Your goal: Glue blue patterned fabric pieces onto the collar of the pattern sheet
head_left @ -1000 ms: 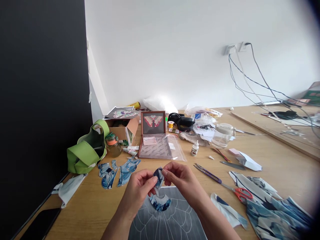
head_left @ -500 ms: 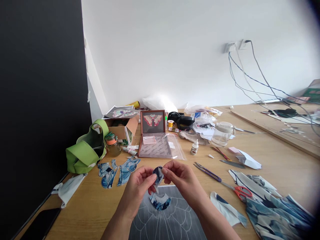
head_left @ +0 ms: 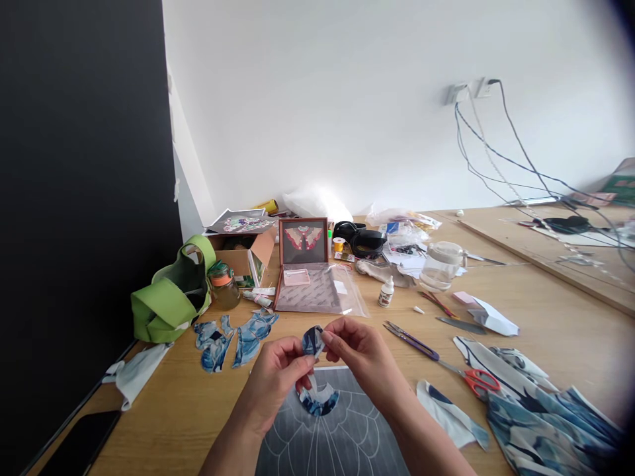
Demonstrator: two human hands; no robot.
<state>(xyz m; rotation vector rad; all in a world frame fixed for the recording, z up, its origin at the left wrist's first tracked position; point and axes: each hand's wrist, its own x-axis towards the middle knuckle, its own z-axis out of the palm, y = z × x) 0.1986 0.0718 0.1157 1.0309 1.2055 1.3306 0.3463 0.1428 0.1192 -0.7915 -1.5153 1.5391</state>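
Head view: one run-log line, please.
left hand: pinches small blue-white cloth piece | right hand: pinches it too | below: curved blue-white cloth strip on grey patterned sheet

A white wall (head_left: 347,99) rises behind the wooden counter (head_left: 169,430). At left stands a tall black panel (head_left: 79,165), with a white strip (head_left: 191,175) slanting beside it. Cables (head_left: 518,143) droop from sockets (head_left: 456,94) on the wall's right part. Soft light leaves a sheen on the counter's right side.

The fabric piece (head_left: 311,340) is showing matt cloth. The tabletop (head_left: 171,426) is presenting smooth wood. The pitcher (head_left: 439,266) is displaying glossy transparency.
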